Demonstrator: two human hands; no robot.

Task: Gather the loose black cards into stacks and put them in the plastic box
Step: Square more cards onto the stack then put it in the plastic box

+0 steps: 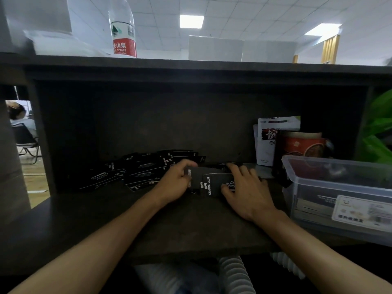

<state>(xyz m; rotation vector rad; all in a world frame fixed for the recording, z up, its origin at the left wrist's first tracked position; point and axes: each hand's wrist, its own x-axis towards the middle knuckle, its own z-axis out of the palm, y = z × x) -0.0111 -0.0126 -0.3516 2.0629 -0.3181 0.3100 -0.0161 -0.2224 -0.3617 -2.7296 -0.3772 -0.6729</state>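
Note:
Loose black cards (pixel 140 172) with white print lie scattered on the dark desk (pixel 148 225), left of centre. A small bunch of black cards (pixel 209 183) marked "CAMPING CLUB" sits between my hands. My left hand (pixel 179 181) grips its left edge with curled fingers. My right hand (pixel 247 192) presses on its right side, fingers spread over the cards. The clear plastic box (pixel 331 187) stands open at the right, beside my right wrist, with dark card stacks inside.
A dark shelf (pixel 191 68) overhangs the desk; a water bottle (pixel 123 28) stands on top. Snack packets (pixel 273 141) and a red jar (pixel 305 145) stand behind the box. Green leaves (pixel 379 128) at far right. A seated person (pixel 21 122) shows at far left.

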